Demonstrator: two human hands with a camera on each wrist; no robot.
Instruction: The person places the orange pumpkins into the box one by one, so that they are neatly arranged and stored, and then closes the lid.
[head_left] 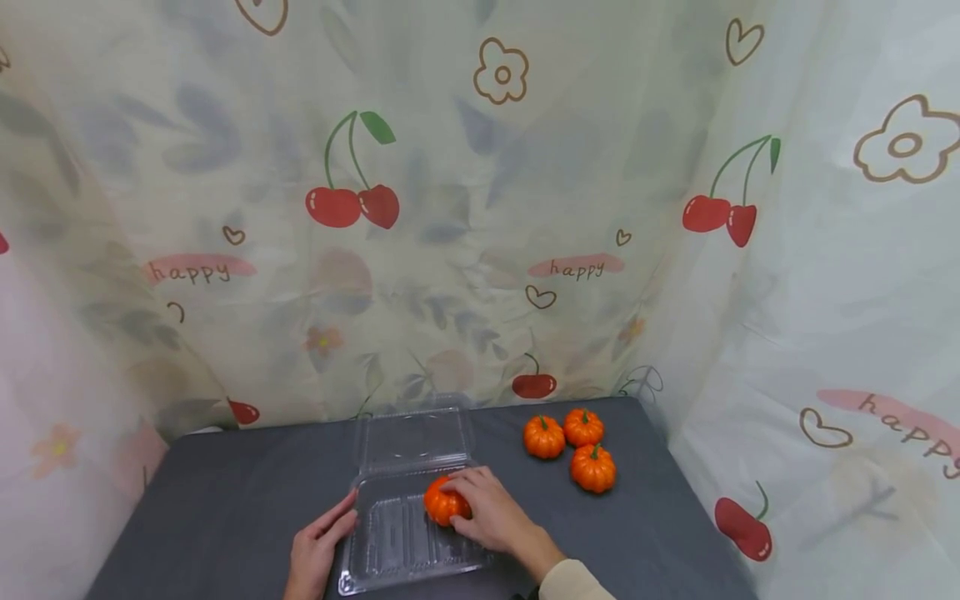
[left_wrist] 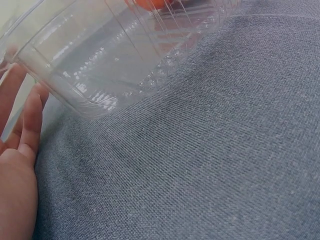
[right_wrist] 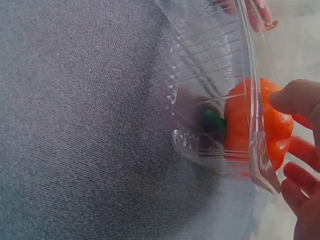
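Note:
A small orange pumpkin (head_left: 441, 502) is inside the right half of a clear plastic hinged container (head_left: 393, 533). My right hand (head_left: 491, 510) grips this pumpkin from above and the right, thumb on the near side and fingers over the far side. Seen through the wall in the right wrist view, the green stem (right_wrist: 215, 120) of the pumpkin (right_wrist: 237, 127) points down toward the container's floor. My left hand (head_left: 318, 542) touches the container's left edge with its fingers fairly straight; in the left wrist view the fingertips (left_wrist: 36, 95) rest against the outer wall.
Three more orange pumpkins (head_left: 543, 437) stand grouped at the back right of the dark grey cloth-covered table (head_left: 225, 508). The container's lid (head_left: 415, 437) lies folded open toward the back. A printed curtain (head_left: 450, 292) surrounds the table behind and on both sides.

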